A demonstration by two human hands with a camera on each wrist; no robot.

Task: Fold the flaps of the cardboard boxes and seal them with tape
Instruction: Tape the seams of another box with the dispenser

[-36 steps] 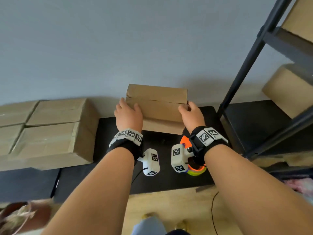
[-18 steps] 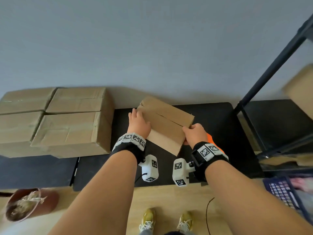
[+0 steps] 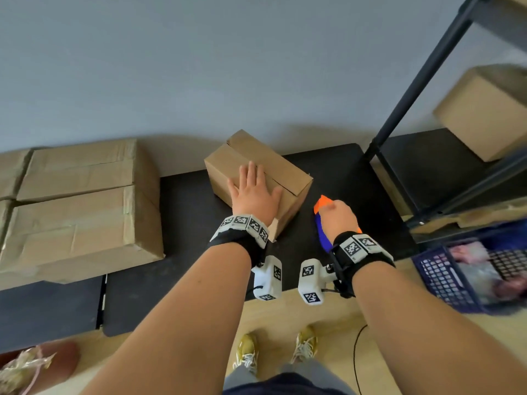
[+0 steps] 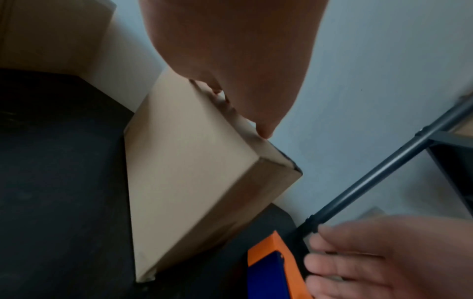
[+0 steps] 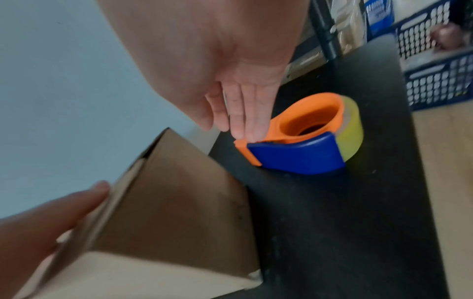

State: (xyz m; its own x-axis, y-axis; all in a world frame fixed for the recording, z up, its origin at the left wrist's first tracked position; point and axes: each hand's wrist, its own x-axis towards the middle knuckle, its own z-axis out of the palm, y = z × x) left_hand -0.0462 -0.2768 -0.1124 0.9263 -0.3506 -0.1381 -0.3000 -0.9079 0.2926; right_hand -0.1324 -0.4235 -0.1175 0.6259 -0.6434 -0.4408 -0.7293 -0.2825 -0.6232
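A small brown cardboard box [image 3: 288, 173] stands at an angle on the black table [image 3: 185, 223], its top flaps folded down with a seam between them. My left hand [image 3: 253, 192] lies flat on the box top, fingers straight and spread. Right of the box lies an orange and blue tape dispenser [image 3: 321, 205] with a yellowish tape roll [image 5: 353, 129]. My right hand [image 3: 338, 219] is over the dispenser [image 5: 302, 155]. Its straight fingers [image 5: 245, 121] touch the orange front end without gripping it. The left wrist view shows the box side [image 4: 184, 182] under my palm.
Several larger taped boxes [image 3: 77, 201] are stacked at the left of the table. A black metal rack [image 3: 413, 104] holding another box [image 3: 484, 109] stands at the right, with a blue basket [image 3: 462, 275] below. A brown pot [image 3: 37, 363] sits on the floor lower left.
The box was turned and set down at an angle. My right hand let go of it and moved right onto the tape dispenser. My left hand shifted onto the box top.
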